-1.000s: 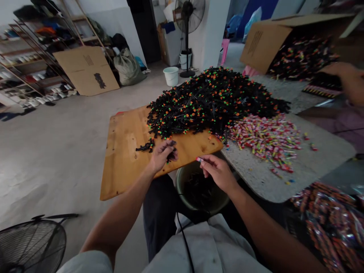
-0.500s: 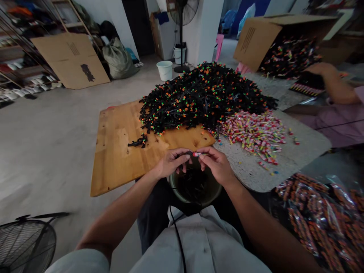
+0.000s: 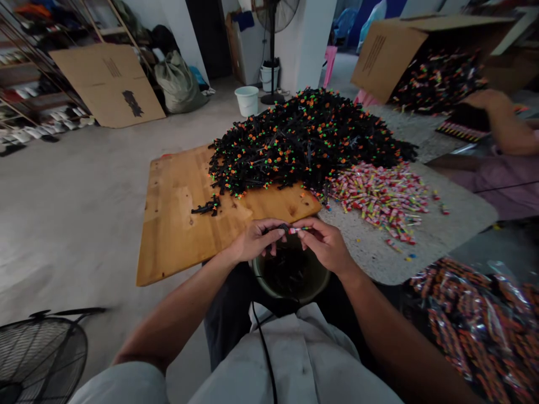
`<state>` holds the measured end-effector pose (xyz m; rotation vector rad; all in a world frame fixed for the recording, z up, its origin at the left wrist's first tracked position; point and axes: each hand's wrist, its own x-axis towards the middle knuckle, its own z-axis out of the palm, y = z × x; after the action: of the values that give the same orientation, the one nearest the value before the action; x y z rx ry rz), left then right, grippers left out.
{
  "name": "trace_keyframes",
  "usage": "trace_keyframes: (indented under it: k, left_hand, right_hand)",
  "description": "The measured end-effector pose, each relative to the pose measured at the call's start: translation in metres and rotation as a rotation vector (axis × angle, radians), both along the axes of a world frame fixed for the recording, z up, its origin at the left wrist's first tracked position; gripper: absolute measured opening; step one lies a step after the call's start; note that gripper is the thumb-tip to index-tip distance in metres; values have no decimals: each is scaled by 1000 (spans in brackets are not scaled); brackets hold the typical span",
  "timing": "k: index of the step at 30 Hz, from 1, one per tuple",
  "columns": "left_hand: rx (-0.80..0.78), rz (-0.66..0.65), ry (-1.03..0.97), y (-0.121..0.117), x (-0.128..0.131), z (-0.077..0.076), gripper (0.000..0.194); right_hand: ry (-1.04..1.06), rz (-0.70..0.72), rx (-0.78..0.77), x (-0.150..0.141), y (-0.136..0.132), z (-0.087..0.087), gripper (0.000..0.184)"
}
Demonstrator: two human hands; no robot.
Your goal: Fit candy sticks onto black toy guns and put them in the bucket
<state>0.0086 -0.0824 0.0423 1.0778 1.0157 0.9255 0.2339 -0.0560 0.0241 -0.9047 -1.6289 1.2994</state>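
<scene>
1. Left hand (image 3: 255,240): we pinch a black piece (image 3: 285,228) between thumb and fingers, above the bucket (image 3: 290,298).
2. Right hand (image 3: 326,247): we pinch a small coloured tube (image 3: 293,230) with the fingertips, beside the left hand.
3. Progress: we judge this pair partway done; the two parts appear to meet, but fingers hide the joint, so we cannot confirm seating.
4. Outstanding: we count as unhandled the large black heap (image 3: 295,143) and the loose tube pile (image 3: 379,193).
5. Orientation: we see the tube's long axis roughly level, left to right, red-and-white end toward the black piece, yellow-green end rightward.
</scene>
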Motion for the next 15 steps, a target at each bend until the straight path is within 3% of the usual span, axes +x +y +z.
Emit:
trace_keyframes:
  k: [10,15]
  left_hand:
    - [134,-256,353,-3,-5,8,38]
    - [109,-263,352,-6,-4,-3,45]
  right_hand:
    - [-91,128,-28,6,5,2,20]
    - [-87,81,-33,3,3,-5,23]
